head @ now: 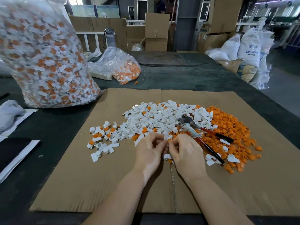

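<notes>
White piece (166, 136) stood upright, mid-frame — orange cap (169, 140) at its lower end — pinched between my left hand (148, 150) and right hand (186, 153).

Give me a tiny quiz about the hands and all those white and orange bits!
1. True or false: the left hand and right hand pinch a small part together.
2. Where do the pliers lie? A) in the left hand B) on the pile of parts C) in the right hand
3. Fill in: the heap on the cardboard, right of the pliers, is mostly ____.
Key: 1 true; 2 B; 3 orange.
</notes>
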Available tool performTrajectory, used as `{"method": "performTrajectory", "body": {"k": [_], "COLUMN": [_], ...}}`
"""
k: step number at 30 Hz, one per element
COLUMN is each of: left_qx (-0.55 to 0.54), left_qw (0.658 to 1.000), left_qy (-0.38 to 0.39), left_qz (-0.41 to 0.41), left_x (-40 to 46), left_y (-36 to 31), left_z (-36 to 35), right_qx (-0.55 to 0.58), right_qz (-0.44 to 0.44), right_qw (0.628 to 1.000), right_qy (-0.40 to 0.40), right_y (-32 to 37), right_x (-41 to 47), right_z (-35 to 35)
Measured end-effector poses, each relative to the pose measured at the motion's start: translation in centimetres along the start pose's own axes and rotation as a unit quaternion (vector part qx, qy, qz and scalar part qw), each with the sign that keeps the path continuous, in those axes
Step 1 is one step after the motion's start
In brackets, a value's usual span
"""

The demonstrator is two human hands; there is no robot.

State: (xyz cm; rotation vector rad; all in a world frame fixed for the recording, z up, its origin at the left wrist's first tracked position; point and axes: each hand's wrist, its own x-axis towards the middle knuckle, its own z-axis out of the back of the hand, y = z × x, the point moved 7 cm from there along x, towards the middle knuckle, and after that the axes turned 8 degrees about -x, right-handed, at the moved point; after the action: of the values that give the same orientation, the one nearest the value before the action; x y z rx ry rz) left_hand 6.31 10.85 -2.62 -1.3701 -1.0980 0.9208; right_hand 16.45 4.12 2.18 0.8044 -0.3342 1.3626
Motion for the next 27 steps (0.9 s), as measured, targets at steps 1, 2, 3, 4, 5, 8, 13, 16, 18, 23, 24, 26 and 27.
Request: {"method": "performTrajectory", "body": {"k": [1,2,3,4,5,8,13,16,18,23,24,26,27], "left_qx": [0.01,0.02,0.025,0.02,0.003,-0.056,-0.062,-0.058,-0.058,-0.058,-0.056,-0.049,-0.045], "left_qw": [1.0,1.0,1.0,1.0,1.0,0.998,0.998,0.998,0.998,0.998,0.998,0.999,0.999], "left_qy": [0.001,0.001,0.0,-0.003,-0.007,-0.015,0.006,0.013,0.016,0.015,0.016,0.015,0.012], "left_qz": [-0.002,-0.004,-0.006,-0.005,-0.001,0.008,-0.004,-0.007,-0.005,-0.008,-0.01,-0.014,-0.016], "left_x": [0.0,-0.1,-0.1,0.0,0.0,-0.1,-0.3,-0.3,-0.3,-0.3,-0.3,-0.3,-0.3], "left_y": [0.0,0.0,-0.1,-0.2,-0.3,-0.6,-1.0,-1.1,-1.0,-0.9,-1.0,-1.0,-1.0], "left_z": [0.0,0.0,0.0,0.0,0.1,0.3,0.1,0.1,0.0,0.0,0.0,-0.1,-0.1], "right_qx": [0.004,0.011,0.019,0.029,0.041,0.108,0.159,0.166,0.162,0.125,0.111,0.081,0.073], "right_qz": [-0.002,-0.007,-0.013,-0.019,-0.023,-0.037,-0.052,-0.032,-0.022,-0.005,0.003,0.012,0.011], "right_qw": [1.0,1.0,1.0,0.999,0.998,0.993,0.985,0.984,0.984,0.992,0.994,0.997,0.997], "right_qy": [0.003,0.007,0.013,0.021,0.028,0.039,0.049,0.064,0.067,0.032,0.02,0.007,0.004], "right_y": [0.0,-0.2,-0.3,-0.4,-0.6,-0.9,-1.2,-0.8,-0.7,-0.3,-0.2,0.0,-0.1], "right_x": [0.0,0.0,0.0,0.0,0.0,0.1,0.2,0.3,0.4,0.3,0.3,0.1,0.1], "right_z": [-0.1,-0.2,-0.3,-0.4,-0.5,-0.5,-0.7,-0.6,-0.6,0.0,0.2,0.4,0.4]}}
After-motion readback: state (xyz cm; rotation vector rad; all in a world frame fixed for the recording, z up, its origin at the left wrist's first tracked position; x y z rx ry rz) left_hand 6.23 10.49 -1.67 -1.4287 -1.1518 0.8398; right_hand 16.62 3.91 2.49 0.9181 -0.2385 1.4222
